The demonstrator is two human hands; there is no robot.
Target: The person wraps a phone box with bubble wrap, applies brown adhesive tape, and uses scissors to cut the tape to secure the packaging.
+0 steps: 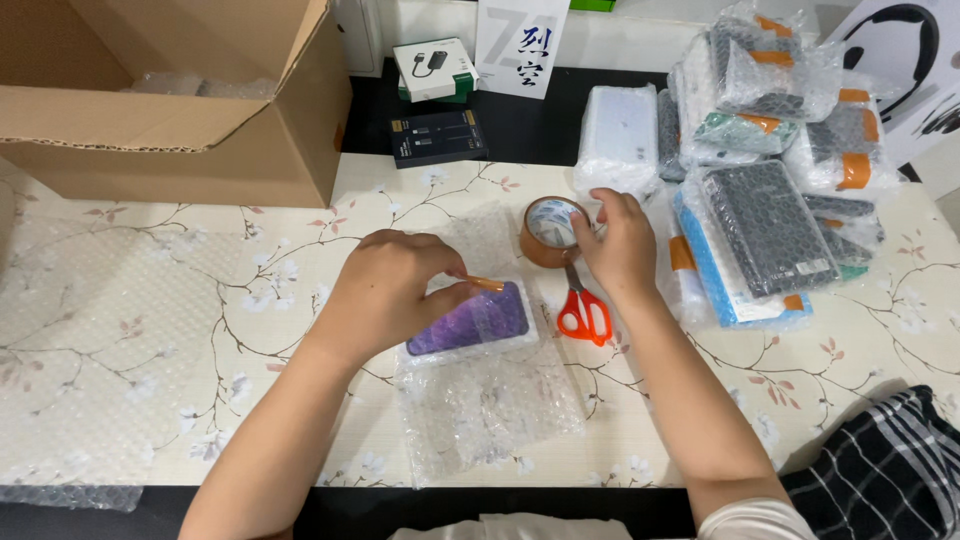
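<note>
Left hand (385, 285): fingers pressed together, pinching the free end of a brown tape strip (487, 283) over the purple box (470, 322).
Right hand (618, 243): curled around the tape roll (549, 230), at 2 o'clock from the box.
Purple box: mid-bench (150, 330), lying on bubble wrap (490, 405).
Scissors (583, 310): orange-handled, just at 3 o'clock of the box.
Wrapped parcels (765, 150): stacked at 2 o'clock.
Cardboard carton (170, 100): open, at 10 o'clock.

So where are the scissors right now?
The orange-handled scissors lie on the table just under the right hand, below the tape roll, right of the purple box.
</note>
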